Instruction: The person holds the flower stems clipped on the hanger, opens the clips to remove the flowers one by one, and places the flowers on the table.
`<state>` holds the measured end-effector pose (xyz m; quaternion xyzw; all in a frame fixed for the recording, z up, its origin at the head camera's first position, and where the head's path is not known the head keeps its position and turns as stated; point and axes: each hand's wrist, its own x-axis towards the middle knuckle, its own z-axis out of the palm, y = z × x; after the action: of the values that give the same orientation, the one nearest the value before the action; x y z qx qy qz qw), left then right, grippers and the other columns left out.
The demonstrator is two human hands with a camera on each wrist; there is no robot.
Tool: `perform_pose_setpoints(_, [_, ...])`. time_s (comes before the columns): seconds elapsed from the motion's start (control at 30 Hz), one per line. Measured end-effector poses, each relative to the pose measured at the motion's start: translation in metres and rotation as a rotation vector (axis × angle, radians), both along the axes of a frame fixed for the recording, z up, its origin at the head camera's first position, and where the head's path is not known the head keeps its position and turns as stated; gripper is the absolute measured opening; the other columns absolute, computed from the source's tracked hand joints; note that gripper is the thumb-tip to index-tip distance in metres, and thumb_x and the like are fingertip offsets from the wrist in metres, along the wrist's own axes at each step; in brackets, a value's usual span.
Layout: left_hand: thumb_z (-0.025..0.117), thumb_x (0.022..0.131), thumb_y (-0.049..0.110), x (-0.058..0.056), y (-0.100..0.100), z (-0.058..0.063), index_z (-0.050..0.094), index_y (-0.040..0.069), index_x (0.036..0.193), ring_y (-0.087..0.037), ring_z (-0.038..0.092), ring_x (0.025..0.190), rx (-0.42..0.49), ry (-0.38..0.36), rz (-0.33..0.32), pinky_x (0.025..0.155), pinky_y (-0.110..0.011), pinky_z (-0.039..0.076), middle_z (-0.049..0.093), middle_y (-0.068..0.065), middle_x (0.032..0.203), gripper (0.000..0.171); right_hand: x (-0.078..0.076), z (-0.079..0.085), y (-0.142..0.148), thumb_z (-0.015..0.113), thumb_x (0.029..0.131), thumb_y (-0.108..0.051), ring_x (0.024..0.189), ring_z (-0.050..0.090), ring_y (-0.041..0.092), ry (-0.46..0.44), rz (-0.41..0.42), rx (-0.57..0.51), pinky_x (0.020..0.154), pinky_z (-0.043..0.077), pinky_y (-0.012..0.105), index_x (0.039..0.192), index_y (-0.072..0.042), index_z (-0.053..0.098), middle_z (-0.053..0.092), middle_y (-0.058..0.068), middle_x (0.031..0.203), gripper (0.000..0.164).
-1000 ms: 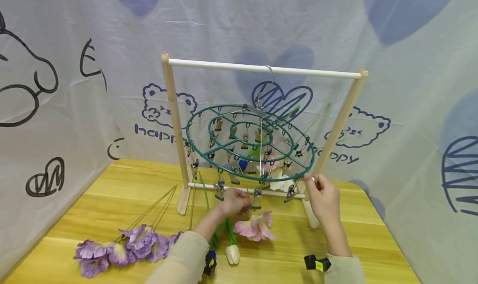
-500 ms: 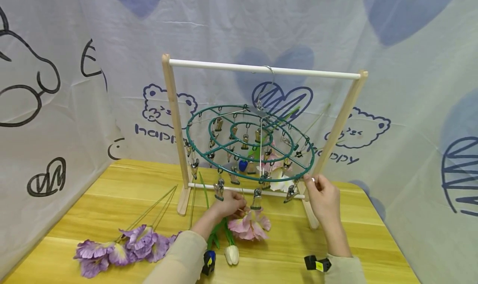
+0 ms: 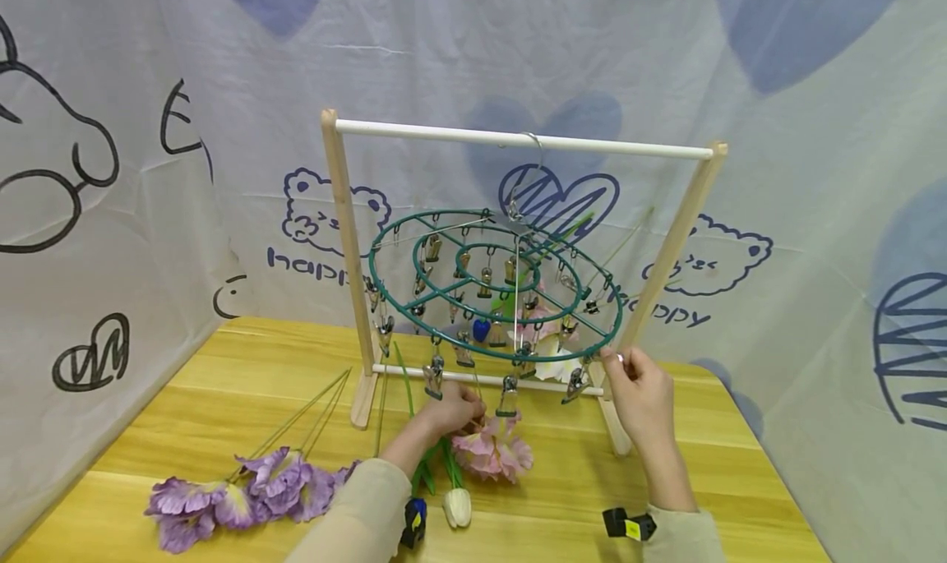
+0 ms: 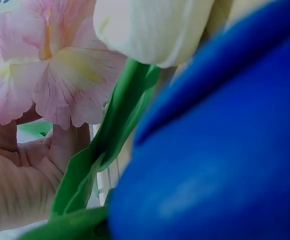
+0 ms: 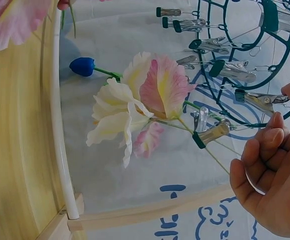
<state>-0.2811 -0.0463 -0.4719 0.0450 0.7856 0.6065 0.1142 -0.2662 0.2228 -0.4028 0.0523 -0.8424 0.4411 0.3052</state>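
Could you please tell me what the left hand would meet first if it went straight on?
Probably the hanging clip just right of the left hand, though depth is unclear.

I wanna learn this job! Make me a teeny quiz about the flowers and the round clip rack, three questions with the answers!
1. Which hand holds a pink flower near the front of the table?
2. True or false: the purple flowers lie on the table.
3. The round clip rack is: A) red, B) green, C) orange.

Key: 1. The left hand. 2. True. 3. B.
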Motion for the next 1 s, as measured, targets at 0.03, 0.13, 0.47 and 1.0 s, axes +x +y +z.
perform_pose_setpoints(0.03, [0.060,0.099,-0.001,0.0000,-0.0001,-0.0004,0.070,-0.013,0.095,-0.013,0.065,0.063,-0.003,0.000,-0.003,0.059,-0.023,0.054,0.073,-0.019,0.082,0.017,0.0001,-0.0001,0.0000,0.066,0.103,-0.022,0.053,0.042,0.014,0.000,0.000,0.000,0.050,0.032,0.025,0.068,-0.010,0.047,0.044,-0.003,0.058,0.041])
perform_pose_setpoints(0.13, [0.061,0.098,-0.002,-0.0001,-0.0003,-0.0014,0.071,-0.012,0.090,-0.013,0.065,0.062,-0.008,0.002,-0.012,0.057,-0.022,0.053,0.073,-0.018,0.081,0.017,0.0000,-0.0004,0.0001,0.066,0.103,-0.022,0.054,0.041,0.014,0.001,0.003,0.001,0.050,0.032,0.025,0.069,-0.010,0.047,0.044,-0.002,0.058,0.041])
perform_pose_setpoints(0.47, [0.070,0.095,0.002,0.0021,-0.0002,0.0009,0.060,-0.014,0.116,-0.010,0.064,0.063,-0.095,-0.040,-0.012,0.055,-0.024,0.052,0.074,-0.012,0.081,0.028,-0.0002,-0.0009,0.0000,0.069,0.101,-0.019,0.054,0.040,0.014,0.022,0.000,0.016,0.050,0.032,0.025,0.069,-0.009,0.046,0.042,-0.002,0.058,0.040])
perform_pose_setpoints(1.0, [0.065,0.097,0.001,0.0057,-0.0006,0.0039,0.042,-0.019,0.134,-0.019,0.073,0.073,-0.022,-0.106,-0.012,0.064,-0.032,0.061,0.077,-0.019,0.094,0.048,-0.0005,-0.0008,-0.0004,0.069,0.101,-0.019,0.054,0.039,0.014,0.012,0.008,0.006,0.050,0.031,0.025,0.069,-0.009,0.046,0.041,-0.001,0.058,0.040])
